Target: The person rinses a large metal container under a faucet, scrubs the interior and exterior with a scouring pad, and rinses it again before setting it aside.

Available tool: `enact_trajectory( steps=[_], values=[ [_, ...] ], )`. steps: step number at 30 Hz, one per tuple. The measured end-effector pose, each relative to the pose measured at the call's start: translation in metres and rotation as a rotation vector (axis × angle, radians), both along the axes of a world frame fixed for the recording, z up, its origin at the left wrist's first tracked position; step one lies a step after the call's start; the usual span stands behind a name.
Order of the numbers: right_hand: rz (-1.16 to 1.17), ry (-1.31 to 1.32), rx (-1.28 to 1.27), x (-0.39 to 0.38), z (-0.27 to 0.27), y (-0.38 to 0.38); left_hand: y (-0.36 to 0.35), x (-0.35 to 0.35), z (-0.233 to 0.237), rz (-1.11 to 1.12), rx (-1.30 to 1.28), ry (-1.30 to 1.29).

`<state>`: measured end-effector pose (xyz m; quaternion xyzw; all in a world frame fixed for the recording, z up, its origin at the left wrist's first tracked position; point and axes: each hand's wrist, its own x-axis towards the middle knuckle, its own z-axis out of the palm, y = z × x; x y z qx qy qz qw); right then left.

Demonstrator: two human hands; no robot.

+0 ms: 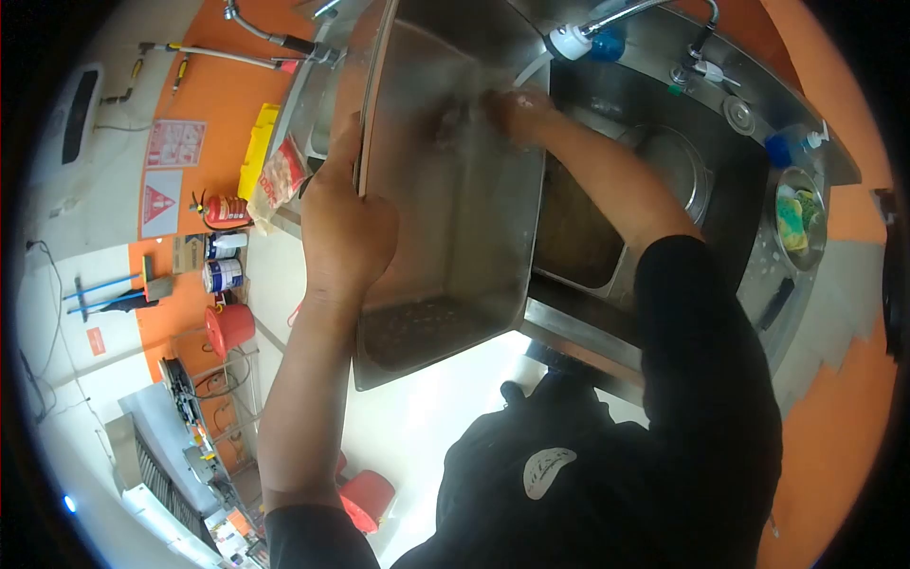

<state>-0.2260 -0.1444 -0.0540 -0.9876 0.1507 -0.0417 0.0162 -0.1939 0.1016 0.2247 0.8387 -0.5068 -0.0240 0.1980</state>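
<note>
A large, deep stainless steel pan [455, 247] is held tilted over the sink, its wet inside facing me. My left hand [349, 228] is closed on the pan's left rim, with the thumb on the inner side. My right hand [523, 116] reaches into the upper part of the pan, by the inner wall. Its fingers are blurred and partly hidden, so I cannot make out whether they hold anything. Just above that hand is a faucet with a white nozzle [569, 43], and a pale stream or spout end points down from it.
In the sink basin [744, 204] are a round clear lid or bowl [668, 171] and a rectangular metal pan [578, 228]. On the right ledge stand a bowl of sponges [801, 223], a blue bottle [785, 147] and a dark-handled brush [777, 303]. Red buckets [230, 327] stand on the floor.
</note>
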Motion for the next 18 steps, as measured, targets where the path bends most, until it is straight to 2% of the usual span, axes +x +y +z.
enact_trajectory(
  steps=[1, 2, 4, 5, 7, 8, 11, 13, 14, 16, 17, 18],
  values=[
    [-0.179, 0.166, -0.081, -0.011, 0.019, 0.001, -0.001, -0.002, 0.000, -0.011, 0.003, 0.000],
    [-0.187, 0.161, -0.080, -0.011, 0.014, 0.006, -0.001, -0.006, 0.001, -0.019, 0.003, -0.006],
    [-0.287, -0.088, 0.302, -0.010, 0.008, 0.018, -0.004, -0.011, 0.002, 0.031, 0.080, -0.057],
    [-0.294, -0.098, 0.304, -0.012, 0.006, 0.015, -0.005, -0.010, 0.002, 0.024, 0.080, -0.067],
    [-0.129, -0.069, 0.261, -0.025, 0.021, 0.014, -0.003, -0.007, -0.002, -0.041, 0.026, -0.042],
    [-0.137, -0.068, 0.266, -0.025, 0.011, 0.015, -0.002, -0.006, -0.002, -0.048, 0.031, -0.041],
    [-0.124, -0.210, 0.187, 0.004, -0.054, 0.006, -0.005, -0.004, 0.000, -0.066, -0.006, 0.059],
    [0.056, -0.106, -0.319, 0.007, -0.063, 0.003, -0.003, -0.004, -0.003, -0.036, -0.008, 0.097],
    [0.057, -0.113, -0.323, 0.004, -0.068, 0.003, -0.002, -0.004, -0.003, -0.035, -0.011, 0.090],
    [-0.244, -0.113, 0.265, -0.033, 0.022, 0.031, -0.002, -0.002, 0.001, -0.032, 0.072, -0.025],
    [-0.240, -0.127, 0.262, -0.031, 0.019, 0.037, -0.001, 0.001, 0.001, -0.029, 0.068, -0.039],
    [-0.045, -0.088, 0.206, -0.032, 0.005, 0.043, 0.000, 0.004, -0.002, -0.044, 0.049, -0.035]
  ],
)
